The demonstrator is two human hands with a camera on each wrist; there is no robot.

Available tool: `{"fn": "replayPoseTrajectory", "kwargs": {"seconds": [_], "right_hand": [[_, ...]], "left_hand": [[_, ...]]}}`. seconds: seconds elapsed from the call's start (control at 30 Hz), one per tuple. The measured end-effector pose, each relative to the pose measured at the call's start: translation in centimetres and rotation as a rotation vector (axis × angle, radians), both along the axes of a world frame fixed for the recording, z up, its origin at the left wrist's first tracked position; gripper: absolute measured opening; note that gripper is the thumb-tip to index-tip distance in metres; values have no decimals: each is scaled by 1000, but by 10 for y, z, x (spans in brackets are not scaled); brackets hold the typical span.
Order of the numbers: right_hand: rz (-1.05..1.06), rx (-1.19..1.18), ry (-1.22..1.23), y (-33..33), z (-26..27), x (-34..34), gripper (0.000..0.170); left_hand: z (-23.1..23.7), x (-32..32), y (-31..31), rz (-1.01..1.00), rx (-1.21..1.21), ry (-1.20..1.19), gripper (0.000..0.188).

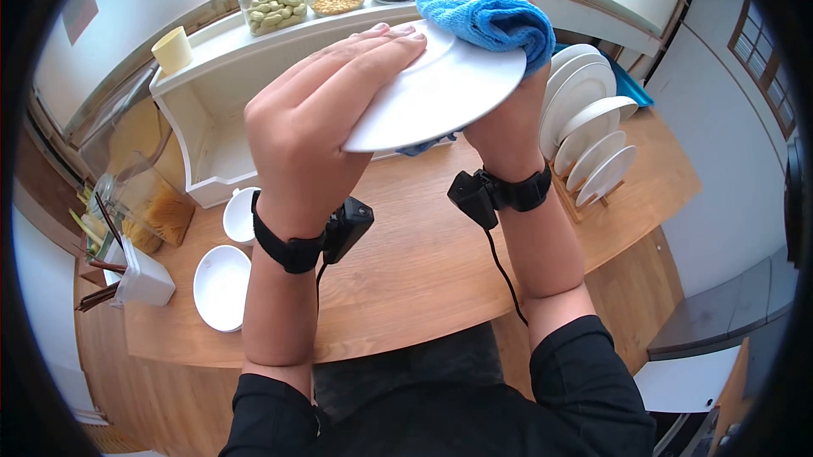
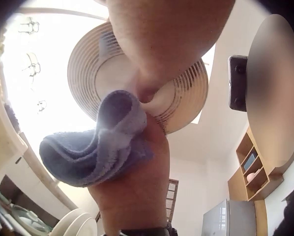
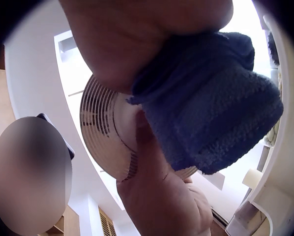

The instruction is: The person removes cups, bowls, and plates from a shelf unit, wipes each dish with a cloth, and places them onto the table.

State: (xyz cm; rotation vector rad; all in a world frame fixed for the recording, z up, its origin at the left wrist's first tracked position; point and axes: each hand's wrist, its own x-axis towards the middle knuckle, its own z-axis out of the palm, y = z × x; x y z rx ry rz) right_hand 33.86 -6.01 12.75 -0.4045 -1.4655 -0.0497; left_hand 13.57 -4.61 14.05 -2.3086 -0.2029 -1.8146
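Note:
A white plate is held up, tilted, above the table, between both hands. The left hand grips its left side, with fingers over the upper face; in the right wrist view the left thumb lies on the underside. At the plate's right edge the right hand holds a folded blue cloth against it. Part of the cloth hangs below the plate, seen in the left wrist view as a thick fold. Most right fingers are hidden by the cloth and plate.
White plates stand in a wooden rack at the right. Two white bowls sit at the left, near a holder with chopsticks. Glass jars and a yellow cup stand on the white shelf behind.

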Motion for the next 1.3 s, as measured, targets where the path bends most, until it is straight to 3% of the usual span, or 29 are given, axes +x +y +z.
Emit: {"fn": "replayPoseTrajectory", "kwargs": {"seconds": [0.03,0.07,0.13,0.2,0.27,0.3,0.33,0.4,0.43,0.5,0.63,0.7,0.73,0.8,0.93,1.0,1.03,1.07,1.1,1.13,1.17,1.23,1.27,1.3], "right_hand": [[-98,101,-177,1,1,5,40],[-99,102,-178,0,-1,5,40],[302,-228,109,-9,-6,-4,42],[370,-256,140,-13,-13,-7,42],[-255,-159,-364,-18,-13,-1,44],[113,-372,-86,-21,-12,-10,48],[114,-371,-87,-20,-11,-16,48],[652,-309,305,-17,-11,-25,24],[655,-308,308,-17,-12,-22,24],[915,-445,267,-17,-17,-13,25],[1081,-455,339,-20,-15,-13,25],[-13,-136,-242,-20,-14,-5,25],[-11,-139,-231,-23,-13,-5,25],[1069,-603,342,-31,-2,-5,26],[1213,-525,394,-19,-17,-12,26],[1184,-515,423,-4,-20,-6,25],[998,-432,352,6,-19,0,25],[813,-356,280,10,-18,5,26],[449,-207,190,6,-15,11,25],[403,-211,223,-1,-8,17,25],[262,-107,158,-3,2,24,25],[44,141,6,-5,19,35,30],[127,130,-108,-5,17,50,21],[-15,197,-159,-9,21,53,20]], "left_hand": [[2,1,1,-4,89,-31,27],[4,1,3,-9,181,-59,26],[5,0,2,-24,187,-58,25],[3,0,3,-40,190,-55,24],[1,-2,9,-27,199,-42,23],[2,-4,9,-26,200,-42,23],[3,-6,8,-26,176,-23,23],[3,-6,6,-22,152,1,24],[2,-6,5,-79,101,-37,24],[-1,-6,-2,-97,36,-55,25],[-9,3,8,-154,112,-74,27],[-17,15,20,-196,140,-139,28],[-20,20,23,-249,166,-197,28],[-24,25,16,-235,138,-193,29],[-21,35,9,-315,167,-269,30],[-13,26,6,-58,254,-177,30],[-14,22,19,-11,242,-140,43],[-19,24,26,-8,247,-141,43],[-23,27,29,-65,-23,-209,55],[-28,28,32,-123,-295,-284,68],[-32,23,37,-85,-445,-208,85],[-32,17,40,-96,-596,-192,87],[-31,17,40,-111,-740,-151,88],[-28,18,34,-112,-695,-136,88]]}}
